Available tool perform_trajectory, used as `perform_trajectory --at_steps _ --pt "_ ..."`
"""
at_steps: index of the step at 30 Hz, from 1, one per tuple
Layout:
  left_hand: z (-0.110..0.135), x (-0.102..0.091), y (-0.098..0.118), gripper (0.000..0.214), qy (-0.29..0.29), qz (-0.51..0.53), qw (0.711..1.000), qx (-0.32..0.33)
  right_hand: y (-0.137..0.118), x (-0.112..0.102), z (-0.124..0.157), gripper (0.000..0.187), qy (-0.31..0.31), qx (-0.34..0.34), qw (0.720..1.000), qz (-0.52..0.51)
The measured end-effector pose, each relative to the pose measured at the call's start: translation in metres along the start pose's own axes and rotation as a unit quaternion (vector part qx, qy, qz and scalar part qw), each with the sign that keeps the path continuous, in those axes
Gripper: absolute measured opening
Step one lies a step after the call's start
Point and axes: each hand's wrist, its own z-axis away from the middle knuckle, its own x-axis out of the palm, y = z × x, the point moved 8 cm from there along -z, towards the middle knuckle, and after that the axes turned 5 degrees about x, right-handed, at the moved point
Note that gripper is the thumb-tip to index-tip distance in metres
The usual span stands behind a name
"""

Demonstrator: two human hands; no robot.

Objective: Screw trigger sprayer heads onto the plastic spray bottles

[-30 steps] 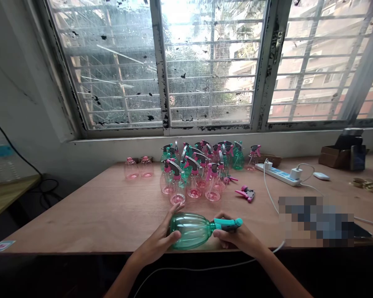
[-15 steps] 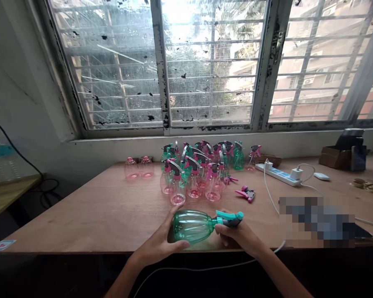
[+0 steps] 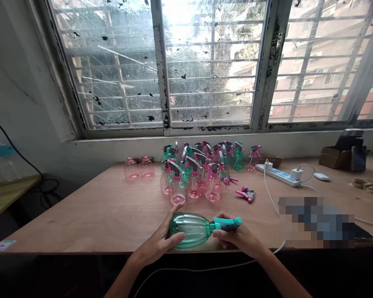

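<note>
A clear green spray bottle [image 3: 191, 229] lies sideways in the air over the table's front edge, its base to the left. My left hand [image 3: 161, 240] is wrapped round the base end, thumb on the near side. At the neck, my right hand [image 3: 233, 236] grips the teal and black spray head [image 3: 226, 223]; some of its fingers are hidden behind the head. Just beyond stand several pink and green spray bottles [image 3: 194, 186] in a cluster. A loose pink and black spray head [image 3: 246, 193] rests to their right.
Two pink bottles without spray heads [image 3: 131, 169] stand at the back left. On the right are a white power strip [image 3: 279, 174] with cables, a white mouse [image 3: 321, 176], a cardboard box [image 3: 331, 157] and a blurred-out patch. A white cable hangs below the table edge.
The green bottle has shifted slightly left and down. My right hand's fingers have changed position around the spray head, with a finger now showing above it.
</note>
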Motion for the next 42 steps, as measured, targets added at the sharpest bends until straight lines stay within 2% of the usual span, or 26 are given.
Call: perform_trajectory --at_steps 6,11,16,19,25,30,34,37,42 --pt "-0.0011 0.0029 0.0032 0.097 0.001 -0.032 0.999 0.034 0.0030 -0.0026 -0.0017 0.029 0.011 0.002 1.000 -0.017" --pt "-0.0002 0.0048 0.0010 0.103 -0.016 -0.014 0.999 0.042 -0.0005 -0.0007 -0.0012 0.032 0.005 0.000 1.000 0.011" --pt "0.0003 0.0011 -0.0011 0.086 -0.011 0.001 1.000 0.022 -0.0014 0.0020 0.0009 0.035 -0.003 0.019 0.999 0.028" --pt "0.0003 0.0005 -0.0011 0.083 -0.007 -0.002 1.000 0.012 -0.0028 0.0021 0.0013 0.034 -0.003 0.010 1.000 0.016" --pt "-0.0001 0.0038 0.0012 0.095 -0.007 -0.024 0.999 0.043 0.0024 -0.0038 -0.0019 0.031 0.025 0.012 1.000 -0.007" --pt "-0.0011 0.0044 0.0012 0.107 -0.007 -0.018 0.998 0.059 0.0035 -0.0036 -0.0028 0.031 0.024 0.015 1.000 -0.010" --pt "-0.0006 0.0007 -0.0015 0.087 -0.002 0.009 0.998 0.056 0.0030 -0.0015 -0.0014 0.035 0.013 0.026 1.000 0.010" --pt "0.0004 -0.0024 -0.0052 0.072 0.007 0.016 0.999 0.030 0.0015 -0.0004 -0.0006 0.035 0.008 0.020 1.000 0.008" --pt "0.0008 -0.0006 0.0000 0.074 0.005 0.019 1.000 0.024 0.0012 -0.0016 -0.0008 0.036 0.021 0.020 1.000 0.006"
